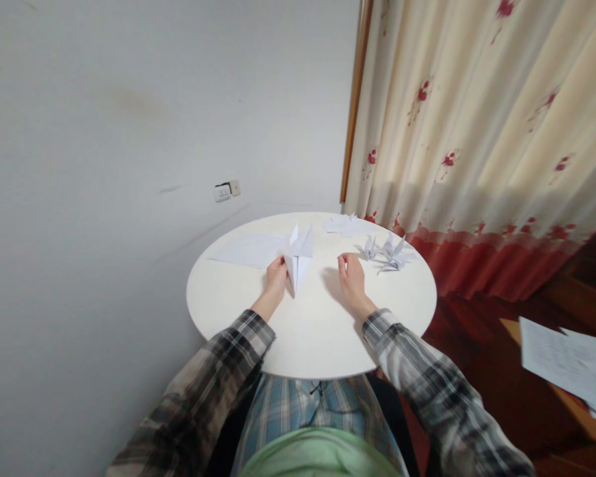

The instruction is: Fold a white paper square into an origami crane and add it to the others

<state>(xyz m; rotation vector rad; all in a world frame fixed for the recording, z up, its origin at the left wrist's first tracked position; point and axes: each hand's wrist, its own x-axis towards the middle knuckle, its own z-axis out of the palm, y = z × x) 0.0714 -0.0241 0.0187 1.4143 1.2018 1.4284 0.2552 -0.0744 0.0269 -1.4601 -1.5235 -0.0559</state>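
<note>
A piece of white folded paper [298, 260], with pointed flaps at its top and a narrow point at the bottom, stands at the middle of the round table [308, 338]. My left hand [277, 275] pinches its left edge between thumb and fingers. To the right of the paper, my right hand [351, 273] is held with curled fingers just above the tabletop, apart from the paper. Nothing shows in its fingers. Several folded paper cranes [393, 253] sit just beyond my right hand, near the table's right edge.
Flat white sheets [248, 249] lie at the table's left, more paper [345, 225] at the back. A wall with a socket [222, 193] stands on the left, a flowered curtain [451, 132] on the right. Written sheets [561, 358] rest on wooden furniture at the lower right.
</note>
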